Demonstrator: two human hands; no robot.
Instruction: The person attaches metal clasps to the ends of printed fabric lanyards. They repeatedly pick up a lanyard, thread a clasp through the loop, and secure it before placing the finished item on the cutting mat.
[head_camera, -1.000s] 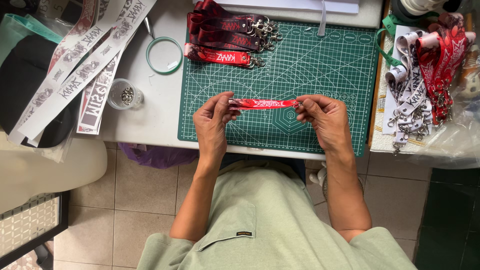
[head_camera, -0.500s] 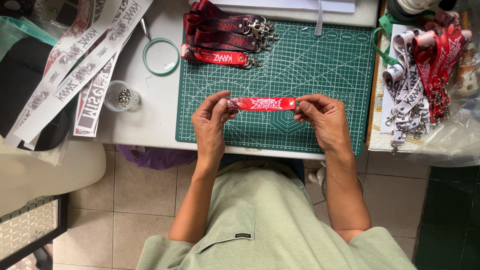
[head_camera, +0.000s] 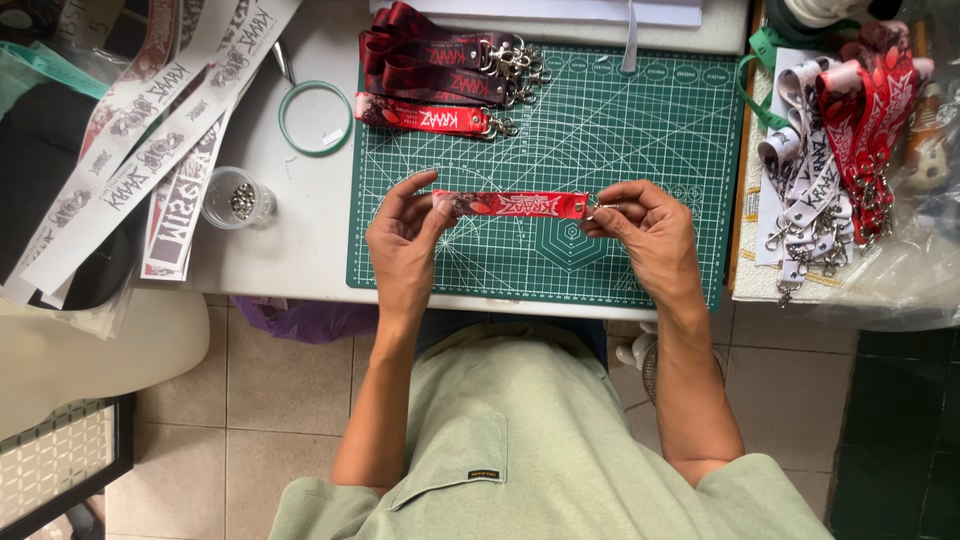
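Strap: the red printed strap now sits slightly higher over the green cutting mat than a second ago.
Left hand: your left hand opens, forefinger lifted off.
Right hand: your right hand now pinches the metal end.

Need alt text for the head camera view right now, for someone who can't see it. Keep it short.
Seen from above, a person's left hand and right hand hold a short red strap stretched flat between them over a green cutting mat. More finished red straps lie at the mat's top edge, a small cup of metal bits stands to its left, and a heap of straps sits to the right.
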